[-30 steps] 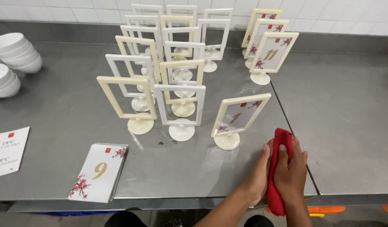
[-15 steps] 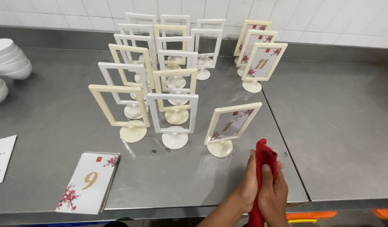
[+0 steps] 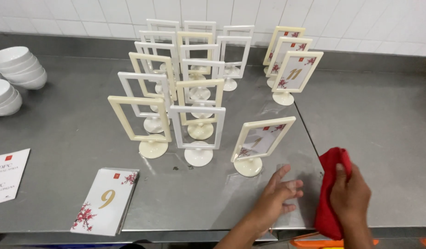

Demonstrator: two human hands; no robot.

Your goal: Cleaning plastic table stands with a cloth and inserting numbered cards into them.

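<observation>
My right hand [image 3: 351, 196] grips a crumpled red cloth [image 3: 327, 203] at the front edge of the steel table [image 3: 61, 129]. Left of it, my left hand [image 3: 273, 200] lies with fingers spread on what looks like a clear plastic pane [image 3: 301, 177] flat on the table. Just beyond that hand stands a tilted cream frame stand [image 3: 259, 143] holding a flowered number card. Behind it is a cluster of several empty white and cream frame stands [image 3: 176, 87].
Three cream stands with number cards [image 3: 293, 69] stand at the back right by the tiled wall. A small stack of flowered number cards [image 3: 107, 200] lies front left, a white printed sheet [image 3: 5, 173] at the far left. Stacked white bowls [image 3: 17, 67] sit back left.
Both hands were together on the red cloth. Now my left hand has come off it and moved left onto the table, while my right hand keeps the cloth.
</observation>
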